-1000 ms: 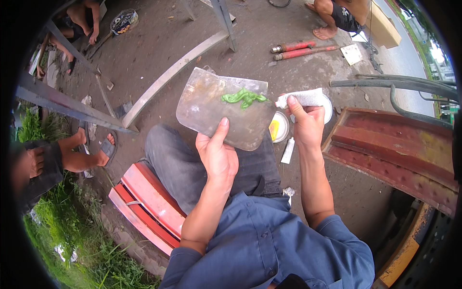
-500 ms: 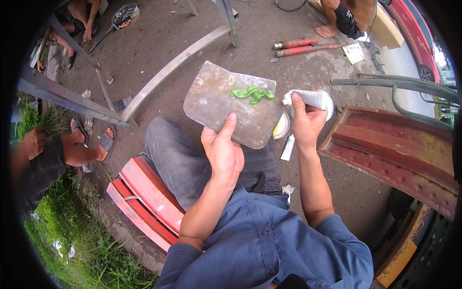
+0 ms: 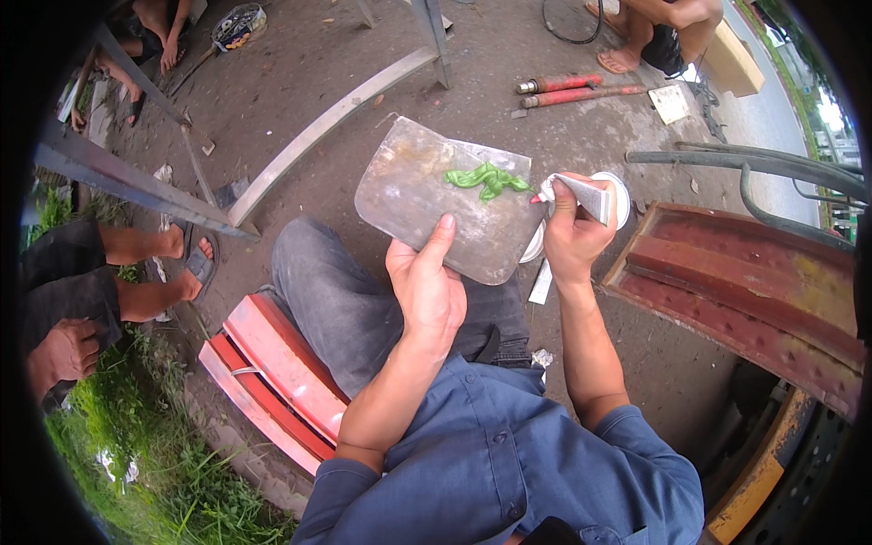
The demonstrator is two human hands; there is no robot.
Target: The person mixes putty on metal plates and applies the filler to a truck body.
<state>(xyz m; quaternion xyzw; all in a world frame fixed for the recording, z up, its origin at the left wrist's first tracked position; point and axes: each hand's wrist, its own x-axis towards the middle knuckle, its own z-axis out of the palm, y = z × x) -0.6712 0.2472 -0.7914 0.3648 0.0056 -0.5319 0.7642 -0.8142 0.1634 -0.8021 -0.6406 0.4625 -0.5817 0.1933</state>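
Right hand (image 3: 581, 238) pinches white, red-tipped squeeze tube (image 3: 589, 197), tip near glossy green paste (image 3: 490, 180). Left hand (image 3: 429, 292) pinches flat grey plate (image 3: 440, 207) bearing paste. Round white container (image 3: 623, 202), beyond right grip: contents hidden.

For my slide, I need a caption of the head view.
Left hand holds a stained plate bearing green paste; right hand grips a white tube, its red tip near the paste.

You have soft, even daylight with faint shadows; the sky (image 3: 829, 113) glares white at upper right, and straight edges bend toward the dark rim.
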